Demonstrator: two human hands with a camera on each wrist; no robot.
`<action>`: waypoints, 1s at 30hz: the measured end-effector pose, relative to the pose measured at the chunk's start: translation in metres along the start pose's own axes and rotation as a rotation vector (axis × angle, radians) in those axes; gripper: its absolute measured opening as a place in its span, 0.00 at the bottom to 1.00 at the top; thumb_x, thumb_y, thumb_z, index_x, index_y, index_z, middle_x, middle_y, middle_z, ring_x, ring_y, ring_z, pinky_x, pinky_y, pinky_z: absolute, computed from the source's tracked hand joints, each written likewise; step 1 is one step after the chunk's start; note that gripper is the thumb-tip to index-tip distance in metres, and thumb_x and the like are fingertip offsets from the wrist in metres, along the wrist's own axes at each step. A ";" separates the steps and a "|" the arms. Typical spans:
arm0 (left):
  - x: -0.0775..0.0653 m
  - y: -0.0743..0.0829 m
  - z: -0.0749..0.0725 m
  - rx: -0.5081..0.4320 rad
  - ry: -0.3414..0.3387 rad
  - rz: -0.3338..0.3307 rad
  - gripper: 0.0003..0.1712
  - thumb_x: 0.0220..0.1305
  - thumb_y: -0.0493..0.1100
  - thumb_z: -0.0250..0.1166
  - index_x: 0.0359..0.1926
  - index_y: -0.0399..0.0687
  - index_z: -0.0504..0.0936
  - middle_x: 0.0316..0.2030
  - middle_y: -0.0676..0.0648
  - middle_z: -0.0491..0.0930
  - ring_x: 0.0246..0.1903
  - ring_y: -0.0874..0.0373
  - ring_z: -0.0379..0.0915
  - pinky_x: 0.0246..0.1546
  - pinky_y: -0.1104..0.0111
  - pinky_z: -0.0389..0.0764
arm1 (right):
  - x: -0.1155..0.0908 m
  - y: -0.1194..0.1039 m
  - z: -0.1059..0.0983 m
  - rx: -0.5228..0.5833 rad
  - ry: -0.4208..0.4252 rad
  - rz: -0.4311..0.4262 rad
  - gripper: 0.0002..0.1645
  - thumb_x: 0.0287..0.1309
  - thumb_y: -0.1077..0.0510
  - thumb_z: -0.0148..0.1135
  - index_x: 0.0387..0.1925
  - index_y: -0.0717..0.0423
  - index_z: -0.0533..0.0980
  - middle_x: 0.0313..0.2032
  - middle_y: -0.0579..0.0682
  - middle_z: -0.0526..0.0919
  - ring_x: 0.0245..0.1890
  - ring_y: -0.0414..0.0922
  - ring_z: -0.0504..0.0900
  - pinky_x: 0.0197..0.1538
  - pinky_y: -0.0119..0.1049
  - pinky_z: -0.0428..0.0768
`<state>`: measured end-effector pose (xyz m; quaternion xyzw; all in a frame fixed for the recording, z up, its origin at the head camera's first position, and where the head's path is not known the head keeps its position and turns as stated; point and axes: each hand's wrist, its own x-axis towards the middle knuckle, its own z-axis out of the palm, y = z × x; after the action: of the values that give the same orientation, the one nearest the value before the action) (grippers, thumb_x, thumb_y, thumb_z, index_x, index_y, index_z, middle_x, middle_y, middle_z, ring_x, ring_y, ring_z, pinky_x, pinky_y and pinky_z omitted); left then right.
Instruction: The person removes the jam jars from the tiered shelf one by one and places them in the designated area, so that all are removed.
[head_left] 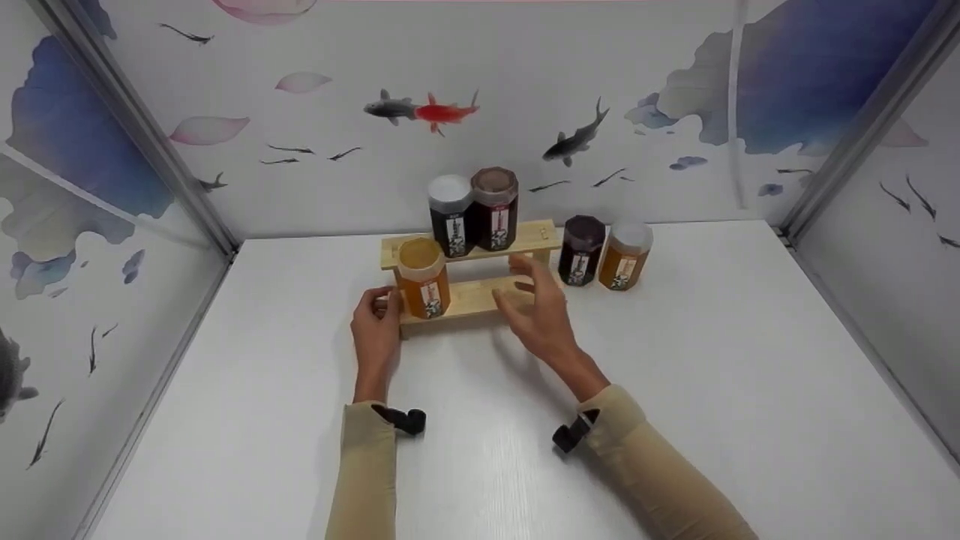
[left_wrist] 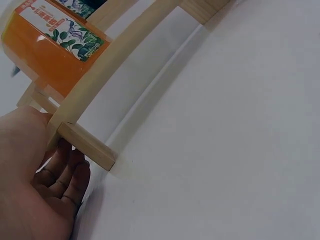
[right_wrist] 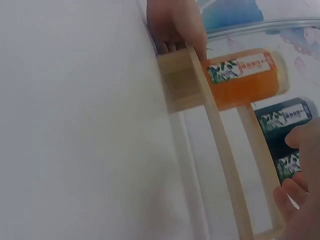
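Currently, a two-tier rack of pale grained wood, slats straight-edged, stands on the smooth white tabletop. Left hand grips its lower left end, fingers curled beneath. Right hand at the rack's right part: fingers parted, loosely bent, holding nothing. Faceted amber jar, glossy, upright on the lower shelf's left end. Upper shelf: white-lidded dark jar beside brown-topped dark jar. Right of rack, on tabletop: purplish-black jar, pale-lidded amber jar, both faceted, paper-labelled.
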<state>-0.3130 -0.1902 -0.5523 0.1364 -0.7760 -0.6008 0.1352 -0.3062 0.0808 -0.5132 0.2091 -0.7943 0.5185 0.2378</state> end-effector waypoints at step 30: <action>0.001 0.001 0.001 0.043 0.026 0.023 0.20 0.82 0.57 0.60 0.61 0.49 0.82 0.46 0.45 0.82 0.44 0.53 0.78 0.37 0.65 0.82 | 0.007 -0.034 0.097 0.046 -0.175 0.210 0.51 0.61 0.44 0.82 0.77 0.53 0.65 0.70 0.52 0.79 0.68 0.48 0.81 0.69 0.45 0.82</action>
<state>-0.3148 -0.1895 -0.5514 0.1381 -0.7883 -0.5807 0.1494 -0.3074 -0.0219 -0.5178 0.1747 -0.8175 0.5382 0.1073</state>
